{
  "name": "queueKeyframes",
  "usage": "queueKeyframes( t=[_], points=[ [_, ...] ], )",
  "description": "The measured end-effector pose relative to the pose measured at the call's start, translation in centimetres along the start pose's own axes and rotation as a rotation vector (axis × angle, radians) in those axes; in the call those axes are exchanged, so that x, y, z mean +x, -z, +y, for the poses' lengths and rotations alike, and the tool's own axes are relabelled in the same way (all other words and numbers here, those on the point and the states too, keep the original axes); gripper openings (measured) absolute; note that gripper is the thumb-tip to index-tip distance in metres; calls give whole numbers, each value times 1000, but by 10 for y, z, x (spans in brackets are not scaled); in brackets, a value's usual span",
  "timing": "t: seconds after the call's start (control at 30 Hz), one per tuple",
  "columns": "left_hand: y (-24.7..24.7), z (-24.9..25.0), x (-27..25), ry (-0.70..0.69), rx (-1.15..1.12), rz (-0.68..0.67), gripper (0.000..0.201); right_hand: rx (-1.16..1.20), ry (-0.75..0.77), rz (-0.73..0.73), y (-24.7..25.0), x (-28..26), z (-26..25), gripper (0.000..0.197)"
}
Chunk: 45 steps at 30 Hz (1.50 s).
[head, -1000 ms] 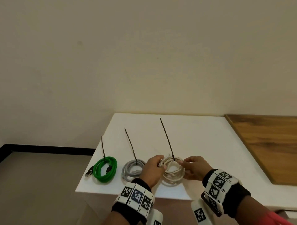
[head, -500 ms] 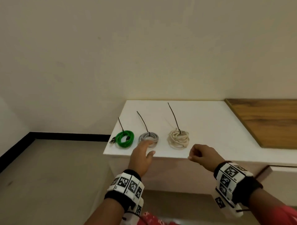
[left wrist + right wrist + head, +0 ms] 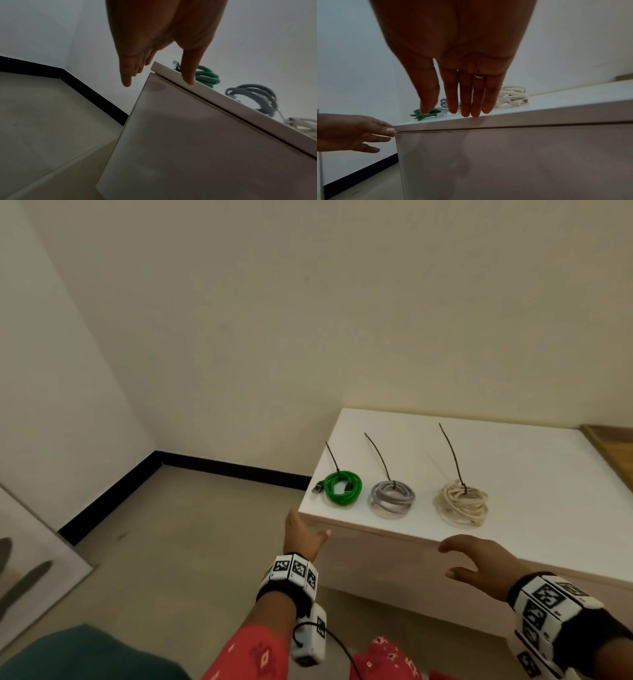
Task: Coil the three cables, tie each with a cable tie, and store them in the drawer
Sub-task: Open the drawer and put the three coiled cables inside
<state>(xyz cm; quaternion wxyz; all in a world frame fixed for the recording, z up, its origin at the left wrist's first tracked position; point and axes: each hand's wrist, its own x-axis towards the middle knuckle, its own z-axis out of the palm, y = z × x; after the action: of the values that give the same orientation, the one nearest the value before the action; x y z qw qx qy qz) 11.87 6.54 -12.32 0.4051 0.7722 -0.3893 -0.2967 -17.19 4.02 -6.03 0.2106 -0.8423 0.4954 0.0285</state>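
coiled cables (image 3: 392,498) on cabinet top | hands (image 3: 303,534) below, empty

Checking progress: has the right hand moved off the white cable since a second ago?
Yes. The right hand left the white cable and dropped toward the person, below the cabinet top.

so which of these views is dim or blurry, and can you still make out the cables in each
Head view: evenly lit, slightly soft; green cable, grey cable and white cable read clearly, walls bowed by the wide lens. Left wrist view: dim, left hand backlit and smeared, green and grey coils visible, the white one cut off at the edge. Right wrist view: dim, right hand dark and fills the frame, its fingers partly hide the coils.
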Motion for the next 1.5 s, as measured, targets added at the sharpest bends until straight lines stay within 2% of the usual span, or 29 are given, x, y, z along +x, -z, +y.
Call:
queueKeyframes(
  t=[0.07,0.13,0.17,0.27,0.33,0.43,0.47,0.57,0.63,0.7,0.8,0.83,0.87,0.93,1.03,1.17,1.37,1.5],
  points=[
    [-3,-4,13,57,-81,-18,74,3,7,-21,-4,7,7,41],
    [-4,-9,17,78,-126,-43,65,27,5,-51,-6,8,13,43],
    [-6,-13,19,81,-139,-45,62,44,1,-71,-7,8,15,51],
    [-7,-19,17,72,-198,-5,60,115,3,-37,-9,11,26,117],
    [-6,-21,15,67,-210,-12,61,157,-21,-12,-12,11,36,127],
    [1,-22,18,58,-154,-38,58,190,-42,7,-7,5,41,111],
    [3,-21,19,55,-119,-36,54,195,-47,1,-5,2,41,98],
    [8,-16,22,52,30,-4,41,202,-115,10,1,-10,41,41],
    [15,-13,24,48,152,-12,41,180,-164,53,2,-17,47,25],
    [25,-10,25,52,322,-73,44,134,-217,54,3,-22,52,24],
    [35,4,14,16,814,-198,61,55,-324,-40,6,-36,59,33],
    [34,11,6,-26,912,-226,63,45,-347,-89,7,-41,61,35],
    [32,18,-2,-84,941,-261,59,50,-353,-139,7,-44,63,36],
    [22,25,-22,-175,848,-392,47,85,-354,-201,5,-51,66,33],
    [9,29,-46,-166,826,-602,37,153,-342,-239,2,-63,68,34],
    [15,32,-59,-109,888,-664,27,247,-387,-323,-4,-83,70,36],
    [20,31,-85,-3,992,-717,34,275,-455,-440,-21,-100,74,48],
    [23,31,-87,42,946,-743,38,272,-482,-430,-24,-101,70,46]
  ],
)
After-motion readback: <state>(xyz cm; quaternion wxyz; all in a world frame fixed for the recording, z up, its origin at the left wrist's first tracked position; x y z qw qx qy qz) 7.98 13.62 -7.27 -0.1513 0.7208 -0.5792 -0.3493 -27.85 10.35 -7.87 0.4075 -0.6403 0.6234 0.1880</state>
